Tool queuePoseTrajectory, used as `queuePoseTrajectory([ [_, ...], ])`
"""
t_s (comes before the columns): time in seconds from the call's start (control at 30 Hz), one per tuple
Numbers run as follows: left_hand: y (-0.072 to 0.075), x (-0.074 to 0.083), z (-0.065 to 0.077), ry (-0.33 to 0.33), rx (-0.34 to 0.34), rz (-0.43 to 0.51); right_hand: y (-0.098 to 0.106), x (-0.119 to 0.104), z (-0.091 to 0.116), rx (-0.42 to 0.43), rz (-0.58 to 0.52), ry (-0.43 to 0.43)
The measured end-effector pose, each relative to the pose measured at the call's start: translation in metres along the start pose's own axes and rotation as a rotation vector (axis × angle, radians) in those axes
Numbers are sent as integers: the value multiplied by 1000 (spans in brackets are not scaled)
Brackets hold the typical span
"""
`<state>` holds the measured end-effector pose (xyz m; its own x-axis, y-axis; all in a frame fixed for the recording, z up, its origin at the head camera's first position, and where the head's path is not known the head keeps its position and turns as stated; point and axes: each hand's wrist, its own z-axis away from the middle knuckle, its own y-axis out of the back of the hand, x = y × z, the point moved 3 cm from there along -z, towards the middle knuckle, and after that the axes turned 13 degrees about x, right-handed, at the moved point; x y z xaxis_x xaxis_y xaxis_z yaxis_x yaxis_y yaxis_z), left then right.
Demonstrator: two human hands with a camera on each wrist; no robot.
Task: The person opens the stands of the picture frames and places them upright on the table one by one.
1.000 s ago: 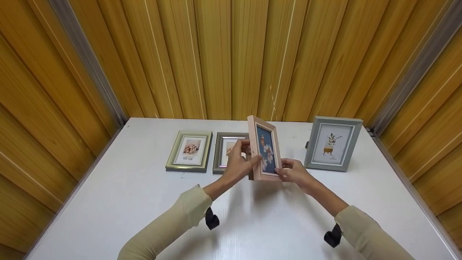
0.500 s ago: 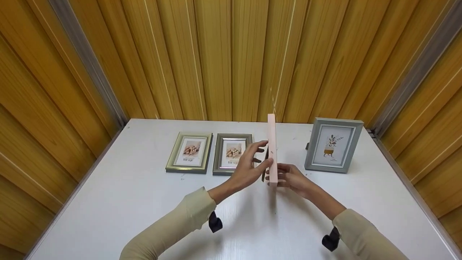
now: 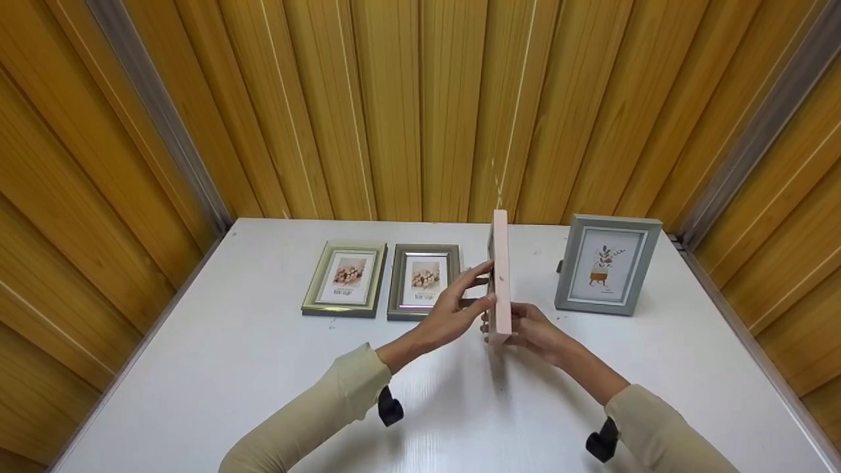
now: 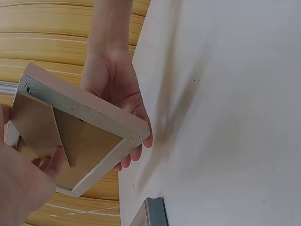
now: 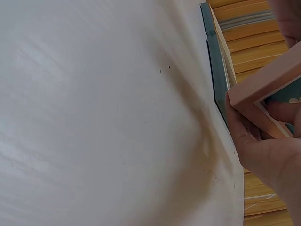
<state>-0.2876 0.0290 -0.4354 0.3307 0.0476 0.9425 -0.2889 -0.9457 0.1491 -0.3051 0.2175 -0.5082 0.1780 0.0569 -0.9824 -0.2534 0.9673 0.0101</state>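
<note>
A pink picture frame is held up edge-on over the white table. My left hand holds it from the left, thumb at the side edge. In the left wrist view that hand's fingers are at the brown stand flap on the frame's back, which slants away from the backing. My right hand grips the lower part. The right wrist view shows its thumb over the front and its other fingers around the bottom edge. Most of the blue flower picture is out of sight.
Two picture frames, one gold-green and one grey-brown, lie face up left of the hands. A grey-green frame with a plant picture stands upright at right. Yellow wood-look panels rise behind the white table.
The pink frame has turned from showing its picture to edge-on and shifted a little right. My left hand has moved right with it; my right hand's fingers now reach around behind the lower part.
</note>
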Motion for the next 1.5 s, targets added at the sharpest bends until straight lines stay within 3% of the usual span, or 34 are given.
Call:
queuePoseTrajectory([
  [0.23, 1, -4, 2, 108, 12, 110, -2, -2, 3, 5, -50, 0],
  [0.37, 2, -6, 2, 147, 22, 118, -3, -2, 3, 13, -51, -5],
  [0.63, 4, -5, 1, 117, 81, 76, -3, 0, 2, 28, -42, -24],
  [0.87, 10, -8, -1, 137, 127, 46, -3, 4, 2, 23, -46, -27],
  [1.2, 15, -11, -2, 86, 126, 50, 1, 6, 4, 5, -62, 2],
  [1.5, 19, -10, 0, 121, 139, 42, 4, 7, 5, 0, -70, -3],
])
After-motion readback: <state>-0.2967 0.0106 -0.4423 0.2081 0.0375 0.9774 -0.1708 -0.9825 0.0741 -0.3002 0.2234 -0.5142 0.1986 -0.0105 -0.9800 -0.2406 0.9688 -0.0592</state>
